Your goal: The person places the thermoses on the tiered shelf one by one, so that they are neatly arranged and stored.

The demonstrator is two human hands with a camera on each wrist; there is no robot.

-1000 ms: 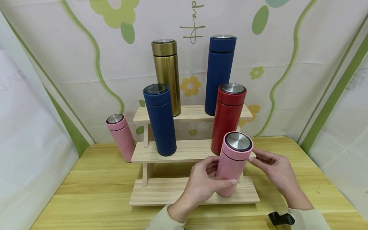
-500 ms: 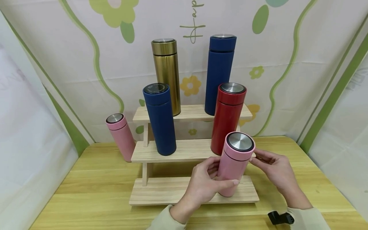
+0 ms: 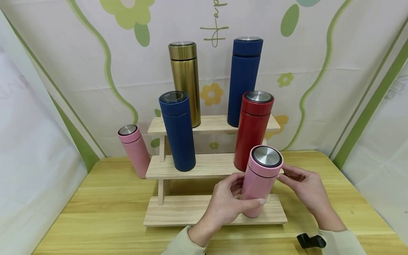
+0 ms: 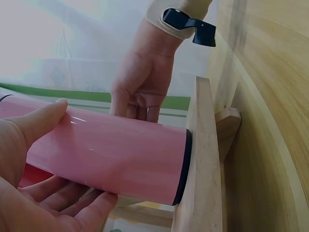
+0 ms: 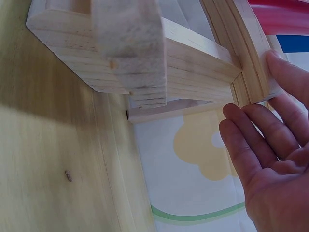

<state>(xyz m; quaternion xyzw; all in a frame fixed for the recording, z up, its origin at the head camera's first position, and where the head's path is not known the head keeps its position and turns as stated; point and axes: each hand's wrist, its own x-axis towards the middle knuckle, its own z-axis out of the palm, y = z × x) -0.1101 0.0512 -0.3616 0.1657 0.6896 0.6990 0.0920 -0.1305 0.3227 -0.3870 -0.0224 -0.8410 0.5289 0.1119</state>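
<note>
A pink thermos with a steel-topped lid stands near the right end of the bottom step of the wooden display stand. My left hand grips its body, thumb in front and fingers behind. In the left wrist view the black base of the thermos meets the wooden step. My right hand is at the right end of the middle step, and in the right wrist view its thumb and fingers pinch the end of that plank. The thermos partly hides the fingertips in the head view.
A red thermos and a blue one stand on the middle step. Behind them, a gold thermos and another blue one occupy the top step. A second pink thermos stands on the table, left of the stand.
Over the last second the held pink thermos has shifted slightly to the right with my left hand. My right hand has stayed almost still.
</note>
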